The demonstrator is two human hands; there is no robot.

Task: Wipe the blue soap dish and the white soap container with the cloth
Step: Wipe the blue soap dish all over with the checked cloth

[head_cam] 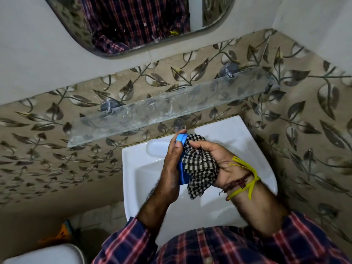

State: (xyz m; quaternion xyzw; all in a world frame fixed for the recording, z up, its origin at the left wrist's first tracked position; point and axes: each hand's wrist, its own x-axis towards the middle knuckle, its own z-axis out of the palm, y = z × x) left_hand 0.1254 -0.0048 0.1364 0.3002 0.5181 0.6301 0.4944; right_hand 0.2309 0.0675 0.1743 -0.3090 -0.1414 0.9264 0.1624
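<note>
Soap dish: I see the blue soap dish [181, 155] held up over the white sink [144, 168], turned on edge so only its thin blue rim shows to me; its long axis runs from about 12 o'clock down to 6 o'clock, the top end near the tap [179, 124].
Left hand: my left hand [172, 168] grips the dish from the 9 o'clock side, thumb curled over the top end of the rim, palm along its back.
Right hand: my right hand [219, 162] is closed round the checked cloth [198, 166], bunching it and pressing it against the dish from the 3 o'clock side; yellow and red threads are tied at that wrist.
Cloth: black-and-white check, one corner hanging loose toward 6 o'clock below the dish.
White soap container: I cannot make it out from here.
Surroundings: a glass shelf [171, 109] at 12 o'clock above the sink, a mirror [133, 25] higher up, leaf-patterned tiles all round.
</note>
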